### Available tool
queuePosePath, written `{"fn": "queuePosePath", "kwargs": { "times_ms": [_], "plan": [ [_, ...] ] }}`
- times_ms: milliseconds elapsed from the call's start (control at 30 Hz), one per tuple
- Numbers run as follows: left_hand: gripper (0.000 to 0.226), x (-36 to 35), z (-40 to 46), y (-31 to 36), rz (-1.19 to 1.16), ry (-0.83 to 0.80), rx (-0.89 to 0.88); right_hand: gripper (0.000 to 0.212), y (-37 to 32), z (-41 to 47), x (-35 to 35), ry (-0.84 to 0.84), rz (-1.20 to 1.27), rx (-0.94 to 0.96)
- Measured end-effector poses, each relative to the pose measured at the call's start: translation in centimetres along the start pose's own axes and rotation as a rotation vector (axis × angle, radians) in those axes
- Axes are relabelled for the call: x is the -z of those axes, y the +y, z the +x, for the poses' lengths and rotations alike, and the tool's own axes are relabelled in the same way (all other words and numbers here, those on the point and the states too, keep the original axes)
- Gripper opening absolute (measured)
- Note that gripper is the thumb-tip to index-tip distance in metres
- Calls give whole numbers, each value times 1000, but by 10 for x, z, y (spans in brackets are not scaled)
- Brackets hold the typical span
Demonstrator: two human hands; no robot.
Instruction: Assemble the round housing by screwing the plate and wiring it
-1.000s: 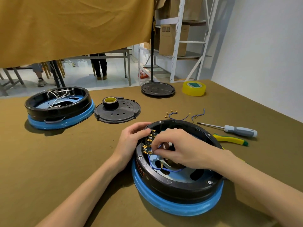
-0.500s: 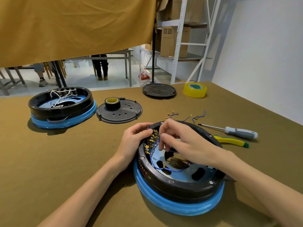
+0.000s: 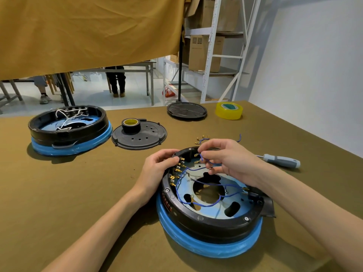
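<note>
Round housing (image 3: 208, 218) sits near-centre on the table (image 3: 78, 193), black ring on a blue base, open side up. We see the blue plate (image 3: 235, 201) seated inside it with cutouts, and blue wires (image 3: 198, 203) looping across the plate to the brass terminals (image 3: 177, 169) along the left inner wall

Our left hand (image 3: 157, 167) grips the housing's far-left rim, fingers curled over the edge right at the terminals. Our right hand (image 3: 227, 160) hovers above the far part of the housing, thumb and forefinger pinching a blue wire end with brass lugs; other fingers loosely curled

Loose wire pieces with lugs (image 3: 202, 138) lie just beyond the housing. Screwdriver (image 3: 280, 160) with grey handle lies to the right, near the right wrist

Far left: second housing (image 3: 68, 132), same build, white wires inside. Between the two, a black perforated cover (image 3: 139, 137) with a roll of black tape (image 3: 130, 125) on top. Far centre: another black round cover (image 3: 186, 110); yellow tape roll (image 3: 228, 110) right of it
</note>
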State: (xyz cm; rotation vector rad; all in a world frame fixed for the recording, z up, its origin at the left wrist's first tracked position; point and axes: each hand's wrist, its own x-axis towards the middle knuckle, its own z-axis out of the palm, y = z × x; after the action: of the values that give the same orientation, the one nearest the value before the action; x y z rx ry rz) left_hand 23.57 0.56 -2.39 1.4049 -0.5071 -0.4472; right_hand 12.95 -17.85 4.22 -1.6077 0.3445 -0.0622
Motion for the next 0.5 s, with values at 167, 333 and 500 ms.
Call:
{"fn": "queuePosePath", "kwargs": {
  "times_ms": [167, 333, 500],
  "plan": [
    [23, -1, 0, 1, 3, 3, 6, 20, -2, 2, -3, -32, -75, -61],
    [23, -1, 1, 1, 27, 6, 0, 23, -5, 7, -13, -26, -68, -76],
    [22, 0, 0, 0, 39, 9, -4, 22, 3, 15, -20, -6, -42, -133]
  ]
}}
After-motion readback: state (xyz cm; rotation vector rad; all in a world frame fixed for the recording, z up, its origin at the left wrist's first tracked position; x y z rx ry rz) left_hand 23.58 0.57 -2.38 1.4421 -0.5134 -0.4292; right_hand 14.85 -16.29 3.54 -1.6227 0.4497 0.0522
